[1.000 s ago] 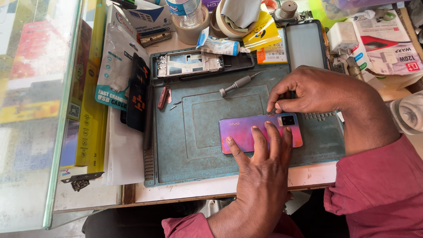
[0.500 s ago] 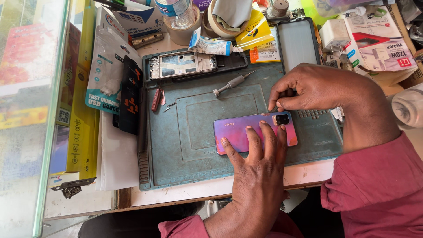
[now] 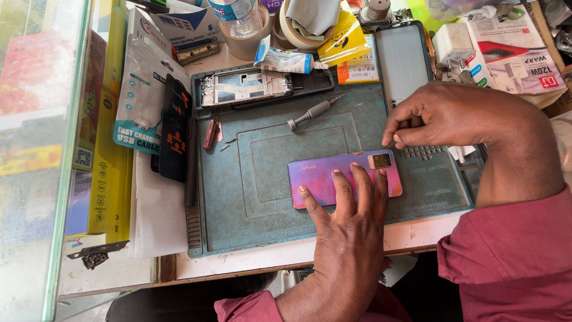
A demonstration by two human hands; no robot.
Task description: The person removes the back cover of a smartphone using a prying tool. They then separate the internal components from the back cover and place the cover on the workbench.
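Bare repair mat (image 3: 262, 209) left of phone (image 3: 322, 176) open for passage, screwdriver (image 3: 313, 111) and bare phone frame (image 3: 247, 86) obstruct rear, glass panel (image 3: 36, 179) blocks far left, clutter crowds worktop (image 3: 250, 265) rear edge.

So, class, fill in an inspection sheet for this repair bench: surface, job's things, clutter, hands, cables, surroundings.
Surface: teal work mat on a pale bench.
Job's things: purple phone lying back-up on the mat; opened phone frame at the mat's far edge; screwdriver lying loose.
Clutter: glue tube, tape roll, boxes, yellow packets.
Hands: left hand pressing fingers flat on the phone; right hand pinching at its camera corner.
Cables: nothing seen loose; one packaged cable pouch.
Surroundings: glass pane at left.
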